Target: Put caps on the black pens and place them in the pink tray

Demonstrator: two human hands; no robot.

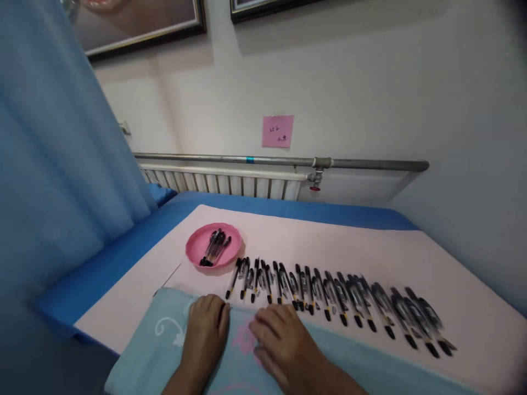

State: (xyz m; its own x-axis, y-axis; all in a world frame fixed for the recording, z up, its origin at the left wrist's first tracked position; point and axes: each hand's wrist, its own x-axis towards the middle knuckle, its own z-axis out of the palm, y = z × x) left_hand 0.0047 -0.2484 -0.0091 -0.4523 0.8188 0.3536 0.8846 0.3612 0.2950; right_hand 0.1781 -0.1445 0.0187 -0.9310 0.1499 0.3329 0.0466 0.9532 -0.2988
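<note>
My left hand (207, 325) rests on a folded light-blue cloth (164, 334) with white and pink patterns. Its fingers lie close together near the cloth's far edge, and I see nothing in them. To its right, my right hand (286, 343) lies on the same cloth with its fingers slightly apart and nothing held. Just beyond the cloth runs a long row of black-capped clear pens (304, 288), mixed with pen caps and small parts, some of them blurred. Behind the row's left end, several black pens (216, 247) lie in a pink scalloped plate (193, 236).
A pale pink sheet (329, 241) covers most of the blue bed (288, 207). At the left hangs a blue curtain (61, 164). Along the wall are a radiator (230, 184), a metal pipe (362, 164), a pink note (278, 131) and picture frames.
</note>
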